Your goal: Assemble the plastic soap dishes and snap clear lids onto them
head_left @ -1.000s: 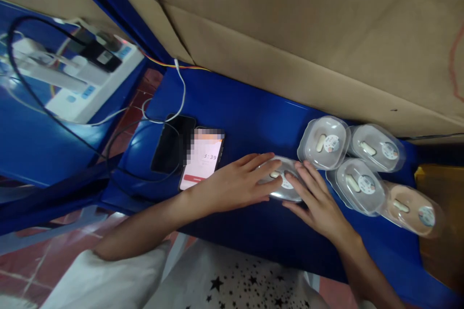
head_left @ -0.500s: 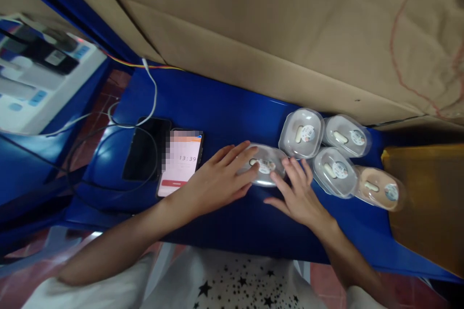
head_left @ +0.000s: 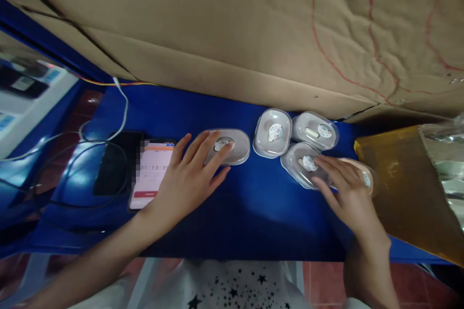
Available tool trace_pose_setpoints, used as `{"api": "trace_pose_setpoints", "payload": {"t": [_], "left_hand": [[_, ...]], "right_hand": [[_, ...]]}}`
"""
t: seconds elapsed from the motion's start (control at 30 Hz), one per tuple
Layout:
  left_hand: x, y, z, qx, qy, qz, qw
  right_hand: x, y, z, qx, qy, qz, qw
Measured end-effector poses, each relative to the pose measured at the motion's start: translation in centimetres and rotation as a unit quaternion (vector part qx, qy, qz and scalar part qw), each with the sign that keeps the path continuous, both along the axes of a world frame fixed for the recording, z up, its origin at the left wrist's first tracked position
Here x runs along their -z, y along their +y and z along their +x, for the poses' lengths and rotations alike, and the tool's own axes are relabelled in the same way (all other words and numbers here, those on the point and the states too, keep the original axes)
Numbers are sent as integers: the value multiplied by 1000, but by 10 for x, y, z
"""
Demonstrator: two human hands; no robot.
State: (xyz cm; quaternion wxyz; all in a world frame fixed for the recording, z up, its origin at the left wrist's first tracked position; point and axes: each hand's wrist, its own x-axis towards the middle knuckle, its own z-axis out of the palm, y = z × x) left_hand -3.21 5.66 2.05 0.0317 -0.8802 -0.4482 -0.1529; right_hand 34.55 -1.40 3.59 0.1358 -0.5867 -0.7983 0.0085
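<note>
My left hand (head_left: 197, 164) lies over a pale oval plastic box (head_left: 239, 147) with a clear cover and a round label. Its fingers are spread, the tips on or just above the cover. Farther right, my right hand (head_left: 346, 186) is open over two more boxes: a grey one (head_left: 299, 161) at its fingertips, and a peach one (head_left: 368, 174) partly hidden beneath the fingers. Behind these stand an upright-turned pale box (head_left: 272, 123) and another pale box (head_left: 321, 128) with a white tab beside its label.
A phone (head_left: 150, 174) with a lit screen lies left of my left hand, beside a dark phone-like slab (head_left: 112, 169) and looped cables. A taped brown carton (head_left: 406, 188) stands at the right. Cardboard (head_left: 203, 29) walls the back of the blue table (head_left: 239, 222).
My right hand has left the nearest box and moved right to the grouped boxes. My left hand stays over its box, now a little farther from the group. The view has shifted right.
</note>
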Motion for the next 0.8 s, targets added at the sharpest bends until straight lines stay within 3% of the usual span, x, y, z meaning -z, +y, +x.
{"api": "trace_pose_setpoints", "payload": {"t": [0.2, 0.4, 0.57, 0.8], "left_hand": [[17, 17, 18, -29, -17, 36, 999], [22, 15, 18, -54, -38, 16, 998], [24, 8, 11, -91, -39, 4, 995], [22, 0, 10, -50, -69, -13, 996]], "right_hand": [[27, -2, -17, -9, 70, 2, 998], [34, -1, -22, -54, 82, -21, 995], [41, -2, -35, -59, 84, 24, 994], [50, 5, -49, -107, 144, 20, 984]]}}
